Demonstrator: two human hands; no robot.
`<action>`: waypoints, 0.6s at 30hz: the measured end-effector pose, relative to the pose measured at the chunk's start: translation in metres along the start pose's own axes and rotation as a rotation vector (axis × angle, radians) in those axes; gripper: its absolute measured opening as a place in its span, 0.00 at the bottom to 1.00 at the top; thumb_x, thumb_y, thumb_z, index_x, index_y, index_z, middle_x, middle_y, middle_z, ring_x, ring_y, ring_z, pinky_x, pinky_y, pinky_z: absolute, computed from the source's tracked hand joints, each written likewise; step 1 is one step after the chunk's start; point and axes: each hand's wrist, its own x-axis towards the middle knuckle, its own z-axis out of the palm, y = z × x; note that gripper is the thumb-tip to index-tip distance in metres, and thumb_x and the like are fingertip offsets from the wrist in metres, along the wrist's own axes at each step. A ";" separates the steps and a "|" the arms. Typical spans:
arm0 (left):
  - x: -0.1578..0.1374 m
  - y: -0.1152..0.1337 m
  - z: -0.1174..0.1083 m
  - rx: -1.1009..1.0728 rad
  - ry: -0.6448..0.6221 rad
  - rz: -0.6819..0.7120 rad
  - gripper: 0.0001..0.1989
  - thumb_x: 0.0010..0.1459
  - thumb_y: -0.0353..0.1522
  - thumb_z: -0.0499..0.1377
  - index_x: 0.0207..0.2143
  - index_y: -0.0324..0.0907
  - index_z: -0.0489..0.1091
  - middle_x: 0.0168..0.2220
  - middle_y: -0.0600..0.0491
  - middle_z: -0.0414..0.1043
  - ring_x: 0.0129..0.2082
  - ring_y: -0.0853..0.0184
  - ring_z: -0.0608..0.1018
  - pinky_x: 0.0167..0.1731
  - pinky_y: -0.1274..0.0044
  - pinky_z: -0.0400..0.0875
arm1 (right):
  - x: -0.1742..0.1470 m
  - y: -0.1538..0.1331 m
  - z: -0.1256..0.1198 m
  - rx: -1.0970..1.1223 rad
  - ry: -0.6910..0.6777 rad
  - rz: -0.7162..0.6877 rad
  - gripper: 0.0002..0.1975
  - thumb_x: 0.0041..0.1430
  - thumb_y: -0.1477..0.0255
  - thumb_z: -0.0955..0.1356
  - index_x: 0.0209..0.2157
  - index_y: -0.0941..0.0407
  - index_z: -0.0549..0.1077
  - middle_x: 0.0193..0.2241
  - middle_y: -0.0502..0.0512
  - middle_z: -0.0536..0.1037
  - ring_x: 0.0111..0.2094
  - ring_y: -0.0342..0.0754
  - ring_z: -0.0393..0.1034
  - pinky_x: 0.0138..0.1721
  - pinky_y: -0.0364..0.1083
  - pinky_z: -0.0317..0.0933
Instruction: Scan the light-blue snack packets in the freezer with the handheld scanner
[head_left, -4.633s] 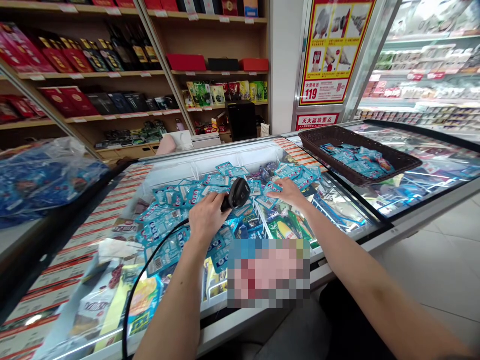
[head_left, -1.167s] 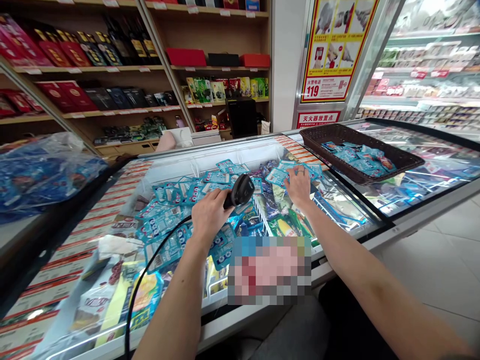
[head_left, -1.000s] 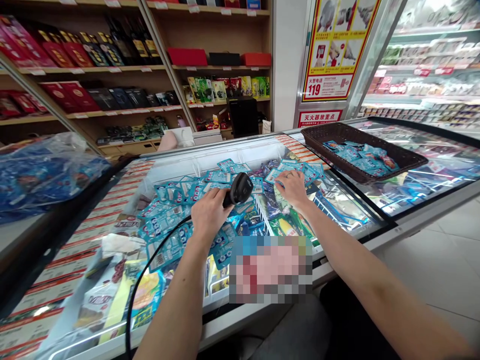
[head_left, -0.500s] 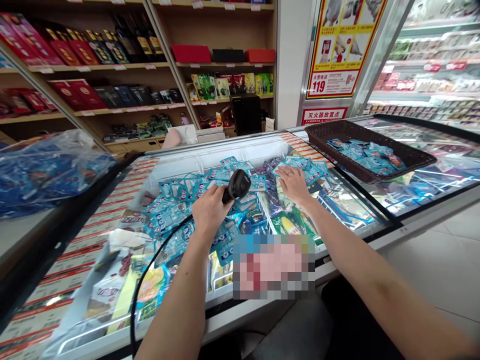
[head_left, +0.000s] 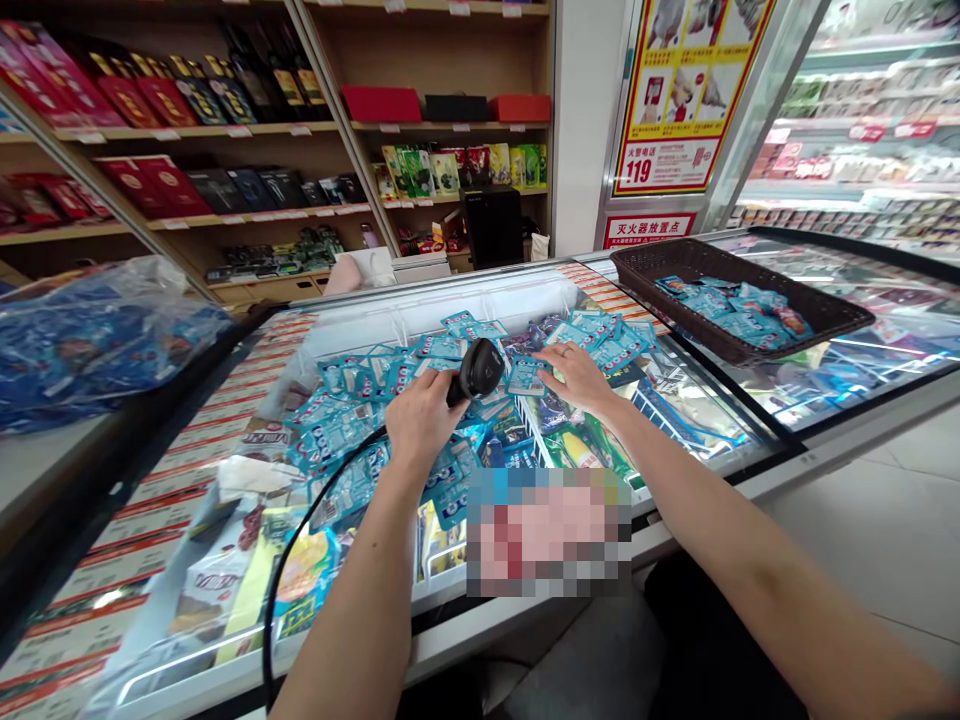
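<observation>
My left hand [head_left: 421, 425] is wrapped around the handle of a black barcode scanner [head_left: 480, 370], whose cable runs down to the lower left. Its head points at a small blue packet [head_left: 526, 377] with printed white labelling. At that packet's right edge, the fingers and thumb of my right hand [head_left: 579, 378] close on it. Many similar blue packets [head_left: 337, 435] lie spread over the freezer's glass top, left of and beneath the scanner. Another loose group of blue packets [head_left: 611, 335] lies just beyond my right hand.
A brown woven basket [head_left: 720, 335] with several blue packets stands on the freezer at the right. Frozen goods show through the glass. At the left lies a large clear bag [head_left: 97, 340] of blue packets. Behind are stocked shelves [head_left: 262, 215]; a pixelated patch covers the front edge.
My right hand has drawn back to the left from the right-hand group of packets and taken hold of the packet by the scanner, which has shifted slightly. My left hand stays nearly still.
</observation>
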 end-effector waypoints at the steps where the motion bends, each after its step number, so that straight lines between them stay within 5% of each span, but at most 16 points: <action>1: 0.000 0.000 0.000 -0.003 -0.003 0.002 0.16 0.55 0.42 0.53 0.44 0.46 0.67 0.39 0.50 0.72 0.40 0.58 0.73 0.25 0.74 0.58 | 0.000 0.001 0.002 0.003 -0.014 -0.010 0.19 0.61 0.63 0.61 0.51 0.53 0.68 0.52 0.56 0.69 0.53 0.53 0.59 0.54 0.53 0.50; 8: 0.000 0.001 0.000 0.011 -0.010 0.003 0.15 0.55 0.41 0.53 0.44 0.47 0.67 0.39 0.52 0.71 0.40 0.61 0.73 0.25 0.74 0.57 | 0.002 0.002 0.002 0.044 -0.108 0.087 0.21 0.52 0.55 0.67 0.43 0.54 0.72 0.45 0.56 0.73 0.50 0.54 0.62 0.51 0.52 0.55; 13: 0.000 0.001 0.001 -0.004 -0.017 0.011 0.15 0.55 0.41 0.53 0.44 0.47 0.67 0.40 0.52 0.71 0.41 0.61 0.73 0.25 0.74 0.57 | 0.002 0.004 0.001 0.077 -0.039 0.275 0.37 0.42 0.55 0.72 0.53 0.56 0.63 0.48 0.60 0.69 0.50 0.55 0.63 0.48 0.51 0.59; 18: 0.000 0.001 0.001 -0.027 -0.027 0.016 0.15 0.55 0.41 0.53 0.44 0.47 0.67 0.40 0.51 0.71 0.41 0.60 0.73 0.27 0.74 0.58 | 0.004 0.013 0.002 0.176 0.044 0.365 0.18 0.54 0.59 0.66 0.41 0.57 0.71 0.39 0.58 0.74 0.42 0.51 0.68 0.44 0.49 0.60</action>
